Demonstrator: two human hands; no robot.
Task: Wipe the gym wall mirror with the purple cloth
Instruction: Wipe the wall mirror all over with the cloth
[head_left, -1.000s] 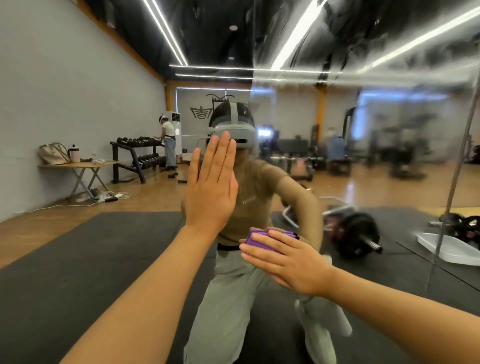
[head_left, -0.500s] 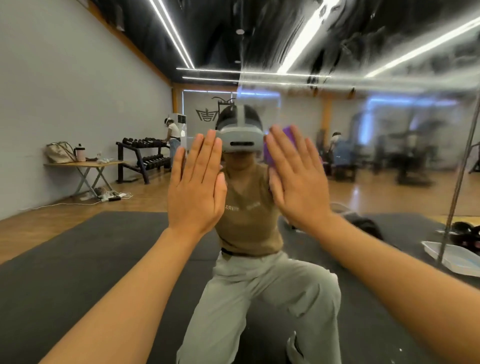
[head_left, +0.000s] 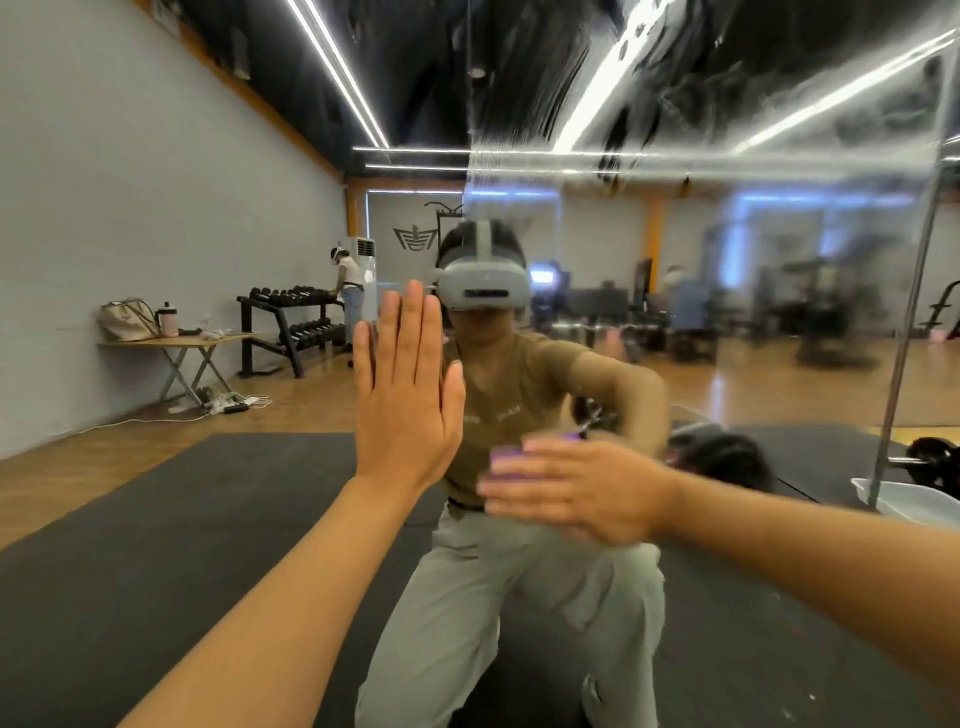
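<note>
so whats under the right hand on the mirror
The purple cloth, pressed flat against the mirror by the right hand. Only its upper-left edge shows; the rest is covered.

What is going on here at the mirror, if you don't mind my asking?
A person is wiping the gym wall mirror. The right hand presses the purple cloth flat against the glass with straight fingers, low and blurred with motion. The left hand rests flat and upright on the mirror beside it. Streaks cover the glass higher up.

left hand (head_left: 410, 410) flat on mirror (head_left: 727, 234) | right hand (head_left: 582, 486) beside, over cloth (head_left: 506, 457)
</note>
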